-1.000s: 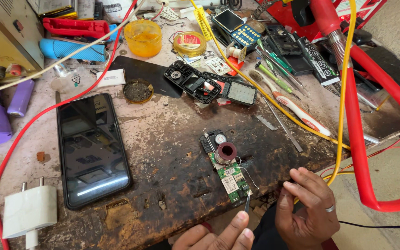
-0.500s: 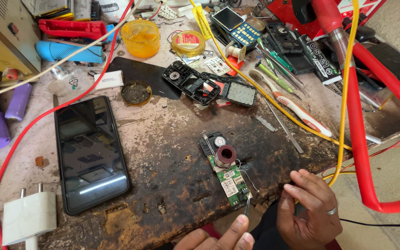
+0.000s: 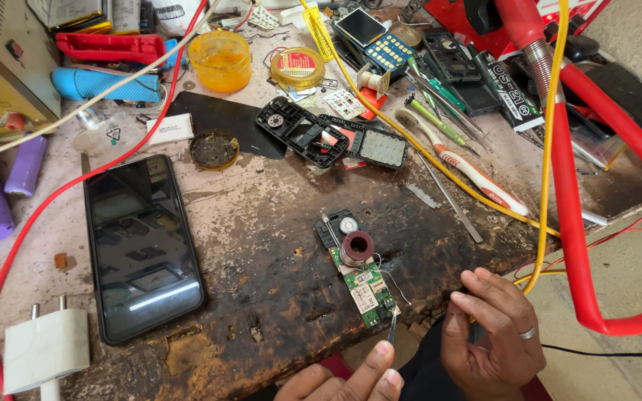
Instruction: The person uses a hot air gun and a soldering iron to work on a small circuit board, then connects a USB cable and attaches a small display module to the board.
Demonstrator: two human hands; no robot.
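Scorched and cluttered, the surface (image 3: 261,245) carried a green circuit board (image 3: 358,278) at its near edge, where the left hand (image 3: 351,379) pinched a thin probe (image 3: 392,327) beside the loosely curled, empty-looking right hand (image 3: 495,345); a slip might have scratched its contacts.

Green circuit board (image 3: 362,288), black phone (image 3: 143,245), seemingly maroon solder spool (image 3: 356,247).

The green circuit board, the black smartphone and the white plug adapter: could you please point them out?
green circuit board (image 3: 365,291), head view, middle of board.
black smartphone (image 3: 143,245), head view, screen centre.
white plug adapter (image 3: 46,349), head view, body.
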